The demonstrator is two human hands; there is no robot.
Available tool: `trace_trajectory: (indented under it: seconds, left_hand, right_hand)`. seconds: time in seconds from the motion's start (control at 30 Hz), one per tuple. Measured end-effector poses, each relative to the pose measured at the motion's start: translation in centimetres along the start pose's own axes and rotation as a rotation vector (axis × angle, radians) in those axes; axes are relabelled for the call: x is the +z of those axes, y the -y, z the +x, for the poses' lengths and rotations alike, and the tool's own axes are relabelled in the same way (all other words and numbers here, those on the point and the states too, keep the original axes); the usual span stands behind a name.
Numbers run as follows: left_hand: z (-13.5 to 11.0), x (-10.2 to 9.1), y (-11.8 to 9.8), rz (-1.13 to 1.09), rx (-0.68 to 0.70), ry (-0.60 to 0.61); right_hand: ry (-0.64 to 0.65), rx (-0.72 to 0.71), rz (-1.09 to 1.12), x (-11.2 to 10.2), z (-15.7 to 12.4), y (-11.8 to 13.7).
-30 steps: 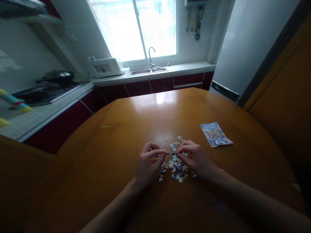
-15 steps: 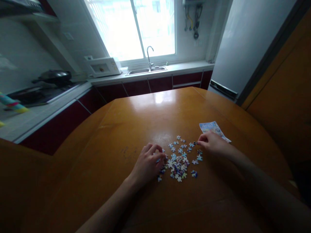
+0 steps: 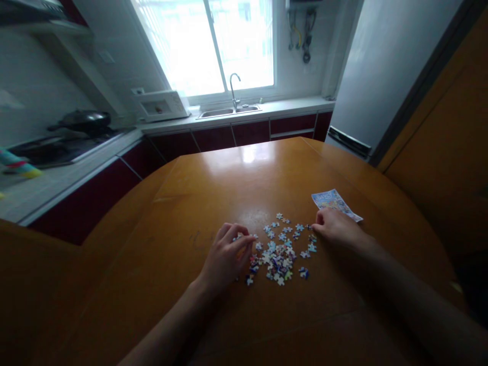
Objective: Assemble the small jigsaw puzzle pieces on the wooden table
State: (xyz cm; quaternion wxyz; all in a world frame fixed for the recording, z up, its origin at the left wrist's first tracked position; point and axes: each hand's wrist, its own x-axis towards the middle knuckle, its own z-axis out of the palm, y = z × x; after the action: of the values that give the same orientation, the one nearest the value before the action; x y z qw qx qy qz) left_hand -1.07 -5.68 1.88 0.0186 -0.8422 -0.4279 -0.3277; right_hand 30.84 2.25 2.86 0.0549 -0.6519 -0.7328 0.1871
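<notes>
Loose jigsaw puzzle pieces [image 3: 280, 260] lie heaped on the wooden table [image 3: 213, 188], with more scattered around the heap. At the heap's left edge my left hand [image 3: 229, 252] hovers, fingers bent and partly apart. A pale piece [image 3: 238, 236] shows between its fingers, seemingly on the table behind them. My right hand [image 3: 334, 226] is to the right of the scatter with finger and thumb pinched together. A small dark puzzle piece [image 3: 308, 226] is at its fingertips. Beyond that hand lies a printed picture sheet [image 3: 335, 199], partly covered by it.
A sink [image 3: 217, 113] with a tap and a white microwave [image 3: 163, 105] line the counter under the window. On the left counter a black pan [image 3: 86, 121] sits on the stove. A tall fridge [image 3: 385, 66] stands at the right.
My left hand has drawn back slightly to the left from the heap, uncovering pieces at its edge. My right hand has shifted slightly; the small dark piece has moved a little with it.
</notes>
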Motion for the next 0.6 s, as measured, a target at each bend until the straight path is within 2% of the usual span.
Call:
trace_trajectory:
  seconds: [0.1,0.23,0.3,0.43,0.6]
  left_hand:
    - [-0.1,0.1,-0.3,-0.010,0.031,0.039]
    - [-0.2,0.4,-0.9,-0.015,0.087,0.169]
    - [-0.3,0.6,-1.1,-0.015,0.088,0.211]
    - [-0.5,0.8,-1.0,-0.022,0.088,0.220]
    - [-0.4,0.7,-1.0,-0.003,0.119,0.244]
  right_hand:
    - [-0.095,-0.080,0.035,-0.4,-0.8,1.3]
    - [-0.108,-0.479,0.232,0.3,-2.5,4.0]
    - [-0.068,-0.591,0.277,1.2,-3.5,5.2]
    - [0.008,-0.696,0.260,2.7,-4.6,6.4]
    - [-0.011,-0.695,0.274,3.3,-4.3,6.2]
